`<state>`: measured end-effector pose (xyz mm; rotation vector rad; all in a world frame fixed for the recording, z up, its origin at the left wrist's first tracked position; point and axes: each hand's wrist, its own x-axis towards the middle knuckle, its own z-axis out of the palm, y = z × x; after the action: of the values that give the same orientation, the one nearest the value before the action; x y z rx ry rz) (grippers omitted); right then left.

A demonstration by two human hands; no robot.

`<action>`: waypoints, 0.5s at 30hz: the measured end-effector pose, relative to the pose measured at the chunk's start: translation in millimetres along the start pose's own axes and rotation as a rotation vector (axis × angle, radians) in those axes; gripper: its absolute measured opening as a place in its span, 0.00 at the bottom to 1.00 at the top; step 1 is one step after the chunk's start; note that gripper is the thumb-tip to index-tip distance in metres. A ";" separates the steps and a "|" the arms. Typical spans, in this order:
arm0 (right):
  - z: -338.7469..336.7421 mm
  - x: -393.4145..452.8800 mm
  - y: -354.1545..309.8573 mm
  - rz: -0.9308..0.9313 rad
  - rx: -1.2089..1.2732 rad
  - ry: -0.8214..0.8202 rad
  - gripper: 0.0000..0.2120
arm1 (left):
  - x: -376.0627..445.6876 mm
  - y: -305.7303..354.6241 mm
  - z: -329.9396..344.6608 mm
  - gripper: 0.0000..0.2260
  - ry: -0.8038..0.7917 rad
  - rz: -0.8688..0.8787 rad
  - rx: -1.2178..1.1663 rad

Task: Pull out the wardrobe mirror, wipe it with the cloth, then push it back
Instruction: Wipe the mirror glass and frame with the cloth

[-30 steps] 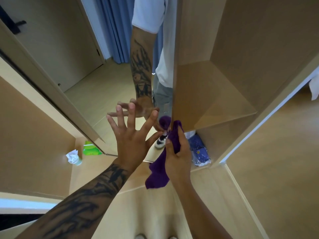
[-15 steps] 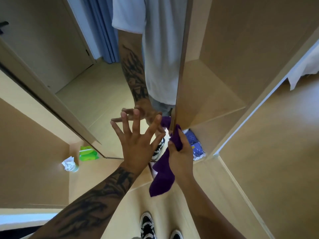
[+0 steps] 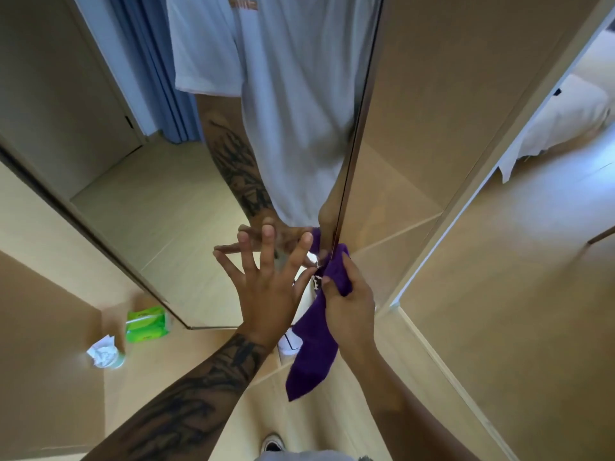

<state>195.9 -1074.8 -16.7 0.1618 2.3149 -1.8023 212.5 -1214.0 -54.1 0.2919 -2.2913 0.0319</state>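
The tall wardrobe mirror [image 3: 173, 207] stands in front of me and reflects a white T-shirt and a tattooed arm. My left hand [image 3: 266, 284] is flat against the lower glass with its fingers spread. My right hand [image 3: 349, 301] grips the purple cloth [image 3: 316, 341] at the mirror's right edge [image 3: 352, 168], with the cloth's upper end wrapped on that edge. The rest of the cloth hangs down below my hand.
A green tissue pack [image 3: 146, 324] and a crumpled white paper on a small cup [image 3: 104, 356] sit on the wardrobe floor at the left. Wooden wardrobe shelves [image 3: 399, 201] lie to the right of the mirror. A bed with white linen [image 3: 572, 118] shows at the far right.
The view has shifted: the mirror's right edge now sits further right in frame, more of the white shirt is reflected. Both hands keep their hold, the left flat on the glass, the right at the edge.
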 end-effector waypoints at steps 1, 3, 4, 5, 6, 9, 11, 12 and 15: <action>0.5 -2.8 1.3 0.009 -0.023 -0.030 0.26 | 0.3 0.2 -0.5 0.29 0.001 0.000 0.004; 0.8 -5.3 1.8 0.052 -0.084 -0.083 0.25 | -0.4 0.0 -1.5 0.29 0.001 -0.001 0.004; 0.3 -5.1 0.2 0.060 -0.119 -0.085 0.25 | -1.0 -0.5 -1.5 0.30 0.002 0.001 0.002; 0.0 -4.2 -3.3 0.054 -0.131 -0.073 0.25 | -1.1 -1.1 -1.2 0.30 0.002 0.002 0.001; -1.0 -3.2 -7.7 0.037 -0.120 -0.055 0.25 | -1.3 -1.5 -1.2 0.31 -0.001 0.001 0.000; -4.5 -3.0 -21.3 -0.021 -0.037 0.007 0.26 | -1.9 -0.6 -1.6 0.32 -0.007 -0.006 -0.018; -4.9 -6.9 -25.0 -0.040 0.023 0.039 0.26 | -2.4 -0.2 -2.0 0.32 -0.012 -0.011 -0.037; -4.6 -11.1 -25.1 -0.060 0.018 0.047 0.26 | -2.5 -0.5 -2.1 0.32 -0.013 -0.010 -0.043; -1.4 -21.0 -22.3 -0.126 -0.087 0.039 0.28 | -2.6 -1.3 -1.4 0.32 -0.014 -0.004 -0.028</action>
<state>211.5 -1078.2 9.4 0.0387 2.4772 -1.7649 215.5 -1214.6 -55.2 0.2826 -2.3030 -0.0042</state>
